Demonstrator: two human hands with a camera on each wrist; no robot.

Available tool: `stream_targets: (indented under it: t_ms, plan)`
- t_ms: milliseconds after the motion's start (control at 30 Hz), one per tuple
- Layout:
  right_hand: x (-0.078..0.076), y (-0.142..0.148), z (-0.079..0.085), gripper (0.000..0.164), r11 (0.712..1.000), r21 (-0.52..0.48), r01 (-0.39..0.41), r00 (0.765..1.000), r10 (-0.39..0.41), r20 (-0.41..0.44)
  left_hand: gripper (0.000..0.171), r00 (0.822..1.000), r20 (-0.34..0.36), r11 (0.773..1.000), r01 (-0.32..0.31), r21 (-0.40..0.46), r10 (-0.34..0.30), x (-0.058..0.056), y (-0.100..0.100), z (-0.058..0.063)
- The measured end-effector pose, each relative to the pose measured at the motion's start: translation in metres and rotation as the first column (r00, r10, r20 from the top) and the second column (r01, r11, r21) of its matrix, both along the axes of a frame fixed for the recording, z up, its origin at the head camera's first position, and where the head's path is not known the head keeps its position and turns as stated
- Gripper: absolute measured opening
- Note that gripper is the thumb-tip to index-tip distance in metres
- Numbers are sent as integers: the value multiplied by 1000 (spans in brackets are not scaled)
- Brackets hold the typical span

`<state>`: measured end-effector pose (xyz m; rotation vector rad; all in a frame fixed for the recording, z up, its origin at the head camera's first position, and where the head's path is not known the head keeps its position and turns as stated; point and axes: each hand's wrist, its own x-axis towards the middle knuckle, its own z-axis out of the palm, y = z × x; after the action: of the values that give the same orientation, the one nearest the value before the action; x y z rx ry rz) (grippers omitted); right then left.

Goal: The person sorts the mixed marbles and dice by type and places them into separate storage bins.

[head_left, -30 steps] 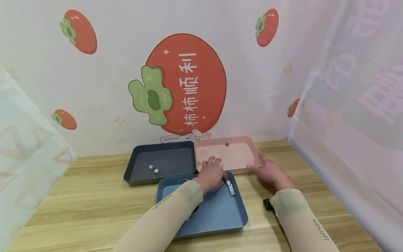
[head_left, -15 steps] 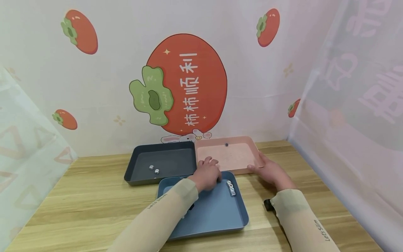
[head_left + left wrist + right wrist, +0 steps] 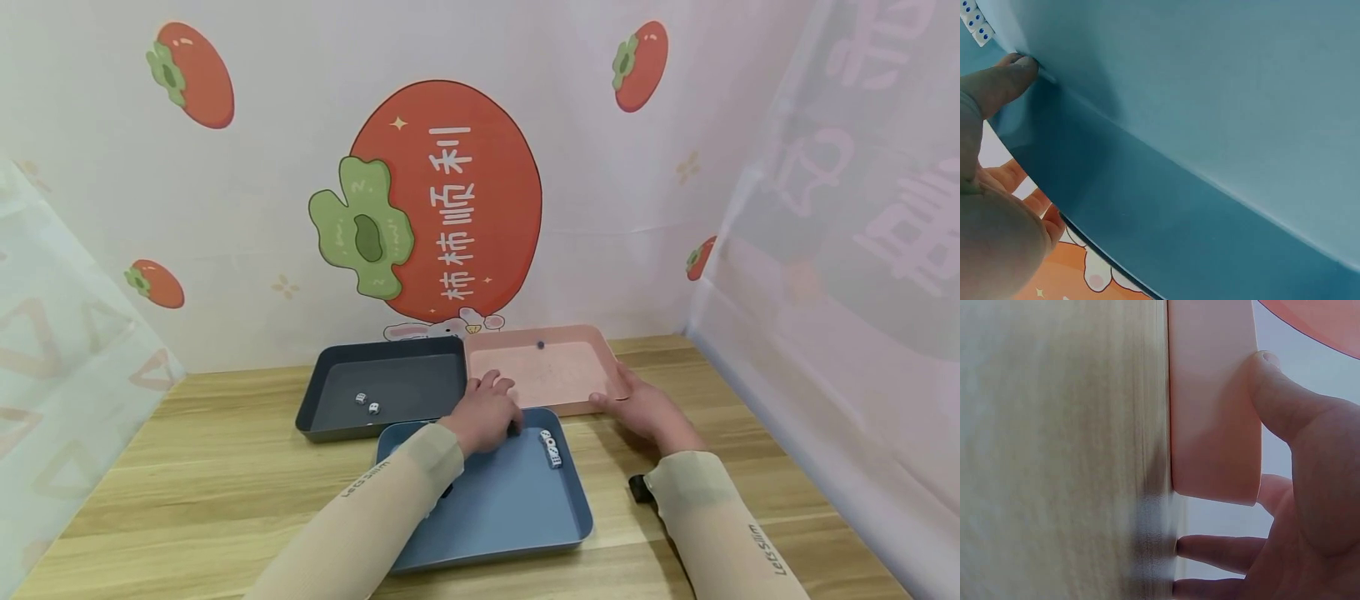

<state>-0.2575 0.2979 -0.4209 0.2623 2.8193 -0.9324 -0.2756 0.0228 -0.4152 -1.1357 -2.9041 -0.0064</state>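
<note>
The left hand [image 3: 486, 414] is sliding leftward along the far wall of the blue tray [image 3: 517, 500], further over than a second ago, its thumb dipping inside and some fingers reaching past the rim; I can't tell whether it's pinching anything. The right hand [image 3: 648, 414] is keeping its grip on the near right corner of the pink tray [image 3: 555, 371]. White dice [image 3: 553, 452] are lying along the blue tray's right wall, unmoved, and a tiny dark ball [image 3: 541, 344] is resting near the pink tray's back.
</note>
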Motion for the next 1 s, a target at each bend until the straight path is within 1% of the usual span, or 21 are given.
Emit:
stream_targets:
  t_ms: [200, 333, 467, 567, 633, 700, 733, 767, 800, 833, 867, 900, 933, 1000]
  plan:
    - [1, 0, -1, 103, 1000, 15, -2, 1000, 2, -1, 15, 1000, 29, 1000, -3, 23, 2, 3, 1, 1]
    - [1, 1, -1, 104, 1000, 25, -12, 1000, 12, -5, 9, 998, 59, 999, -6, 39, 3, 4, 2, 0]
    - [1, 1, -1, 104, 999, 32, -21, 1000, 21, -9, 7, 994, 107, 996, -16, 83, 8, 5, 2, 1]
    - [0, 2, -1, 104, 1000, 19, -18, 1000, 18, -5, 7, 986, 169, 993, -33, 116, 13, 8, 2, 6]
    - [-1, 2, -1, 105, 1000, 17, -22, 1000, 22, -7, 7, 976, 219, 989, -42, 139, 11, 10, 1, 12]
    - [-1, 2, 0, 105, 1000, 16, -22, 1000, 22, -8, 7, 965, 261, 982, -57, 180, 8, 10, -2, 19]
    - [-1, 2, 0, 105, 1000, 17, -21, 1000, 21, -9, 7, 959, 285, 974, -74, 215, 10, 9, -3, 21]
    - [-1, 2, 0, 104, 999, 22, -24, 1000, 24, -12, 8, 948, 318, 959, -106, 261, 18, 7, -5, 24]
    - [-1, 2, 0, 104, 999, 25, -24, 1000, 25, -13, 9, 936, 352, 938, -146, 313, 28, 6, -8, 27]
    - [-1, 1, 0, 104, 999, 26, -25, 1000, 25, -13, 9, 925, 379, 911, -191, 366, 42, 4, -10, 29]
    - [-1, 1, 0, 104, 999, 25, -21, 1000, 22, -14, 10, 912, 407, 877, -241, 416, 57, 1, -13, 30]
    - [-1, 1, 0, 103, 999, 25, -21, 1000, 21, -14, 10, 897, 434, 835, -296, 463, 78, -1, -16, 31]
    - [-1, 1, 0, 104, 1000, 24, -19, 1000, 19, -13, 9, 885, 454, 787, -351, 507, 102, -3, -18, 32]
    - [-1, 1, -1, 104, 1000, 23, -17, 1000, 17, -9, 8, 865, 474, 694, -443, 567, 164, -7, -22, 33]
